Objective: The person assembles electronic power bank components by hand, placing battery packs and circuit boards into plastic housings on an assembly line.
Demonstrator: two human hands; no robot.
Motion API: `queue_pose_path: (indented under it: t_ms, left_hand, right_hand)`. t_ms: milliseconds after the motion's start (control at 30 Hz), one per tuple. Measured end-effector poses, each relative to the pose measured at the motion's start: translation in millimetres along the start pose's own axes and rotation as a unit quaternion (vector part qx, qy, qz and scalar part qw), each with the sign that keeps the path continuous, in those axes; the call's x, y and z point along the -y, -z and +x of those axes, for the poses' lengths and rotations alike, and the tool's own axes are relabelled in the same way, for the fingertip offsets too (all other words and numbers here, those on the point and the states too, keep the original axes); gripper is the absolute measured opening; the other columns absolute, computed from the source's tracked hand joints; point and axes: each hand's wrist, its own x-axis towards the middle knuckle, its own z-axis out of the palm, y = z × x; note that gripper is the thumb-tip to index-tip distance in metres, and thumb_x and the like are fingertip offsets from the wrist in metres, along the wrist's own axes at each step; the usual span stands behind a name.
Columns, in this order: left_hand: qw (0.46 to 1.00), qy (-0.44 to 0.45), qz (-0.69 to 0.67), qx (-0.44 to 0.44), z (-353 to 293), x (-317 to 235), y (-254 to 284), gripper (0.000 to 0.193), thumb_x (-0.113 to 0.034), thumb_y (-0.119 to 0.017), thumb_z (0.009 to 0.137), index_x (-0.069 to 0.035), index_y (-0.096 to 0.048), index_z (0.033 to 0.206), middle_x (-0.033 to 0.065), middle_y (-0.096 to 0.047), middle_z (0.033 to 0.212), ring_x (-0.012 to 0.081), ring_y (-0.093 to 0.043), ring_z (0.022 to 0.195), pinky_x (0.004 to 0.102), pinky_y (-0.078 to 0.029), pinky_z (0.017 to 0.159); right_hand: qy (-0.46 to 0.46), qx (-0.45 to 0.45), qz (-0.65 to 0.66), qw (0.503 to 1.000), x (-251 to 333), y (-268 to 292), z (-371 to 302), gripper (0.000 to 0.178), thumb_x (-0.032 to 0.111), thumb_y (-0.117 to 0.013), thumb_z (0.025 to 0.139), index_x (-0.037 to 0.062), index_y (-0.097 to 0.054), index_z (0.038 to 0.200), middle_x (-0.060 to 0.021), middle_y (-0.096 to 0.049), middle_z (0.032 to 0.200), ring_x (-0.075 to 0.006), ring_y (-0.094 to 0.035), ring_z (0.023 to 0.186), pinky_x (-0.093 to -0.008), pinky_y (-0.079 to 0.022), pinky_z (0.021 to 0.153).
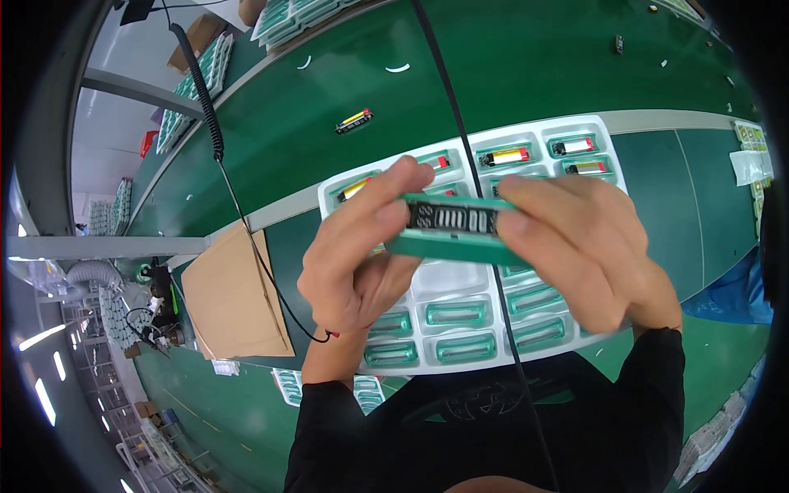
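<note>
Between my two hands, above the tray, is a green plastic casing with a black circuit board strip along its upper side, marked by pale segments. My left hand pinches its left end, and my right hand grips its right end. Below lies a white tray with rows of compartments. Translucent green shells sit in the near rows. Far compartments hold shells with battery modules, yellow, white and red. My hands hide the tray's middle.
A loose battery module lies on the green belt beyond the tray. A black strap crosses the view. A coiled black cord leads down to my left wrist. Brown cardboard lies left, a blue bag right.
</note>
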Motion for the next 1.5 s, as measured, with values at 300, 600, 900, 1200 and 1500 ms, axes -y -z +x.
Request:
queue_pose_path:
  t_ms: [300,600,900,1200,1500]
  left_hand:
    - [0.997,-0.046,0.061,-0.026,0,-9,4,0.044,0.001,-0.075,0.073,0.005,-0.057,0.114,0.0236,-0.067,0.101,0.0306,-0.069,0.086,0.0337,-0.058,0.072]
    - [0.995,-0.036,0.078,-0.050,-7,8,-9,0.046,0.014,-0.067,0.071,0.003,-0.057,0.114,0.0208,-0.067,0.098,0.0295,-0.069,0.085,0.0308,-0.056,0.072]
    - [0.996,-0.066,0.035,-0.041,-10,-6,-1,0.053,0.000,-0.073,0.077,0.002,-0.044,0.122,0.0282,-0.060,0.108,0.0369,-0.068,0.084,0.0386,-0.060,0.070]
    - [0.999,-0.042,0.030,-0.015,-11,5,-6,0.030,0.005,-0.064,0.079,0.008,-0.053,0.106,0.0244,-0.062,0.099,0.0310,-0.068,0.082,0.0331,-0.057,0.070]
    - [0.996,0.024,0.055,0.059,3,0,-2,0.029,0.003,-0.072,0.074,0.010,-0.062,0.100,0.0159,-0.066,0.091,0.0218,-0.067,0.079,0.0269,-0.054,0.066]
  right_hand:
    - [0.056,0.039,-0.104,0.992,5,4,2,0.041,-0.002,-0.069,0.063,-0.0089,-0.060,0.102,-0.0191,-0.063,0.087,-0.0233,-0.059,0.067,-0.0272,-0.048,0.050]
    - [0.041,0.014,-0.133,0.990,-10,-9,-6,0.041,0.000,-0.067,0.057,-0.0086,-0.063,0.096,-0.0178,-0.061,0.084,-0.0201,-0.055,0.060,-0.0270,-0.044,0.048]
    - [0.087,-0.055,-0.108,0.989,9,-1,0,0.031,0.000,-0.069,0.067,-0.0034,-0.063,0.098,-0.0160,-0.063,0.092,-0.0177,-0.053,0.065,-0.0227,-0.041,0.047]
    - [-0.005,-0.005,-0.098,0.995,12,0,-6,0.041,0.003,-0.070,0.057,-0.0055,-0.063,0.097,-0.0156,-0.061,0.081,-0.0210,-0.056,0.060,-0.0270,-0.044,0.046]
    - [-0.087,0.188,-0.002,0.978,8,20,17,0.048,0.000,-0.073,0.057,-0.0026,-0.063,0.104,-0.0125,-0.059,0.081,-0.0277,-0.060,0.067,-0.0332,-0.048,0.055]
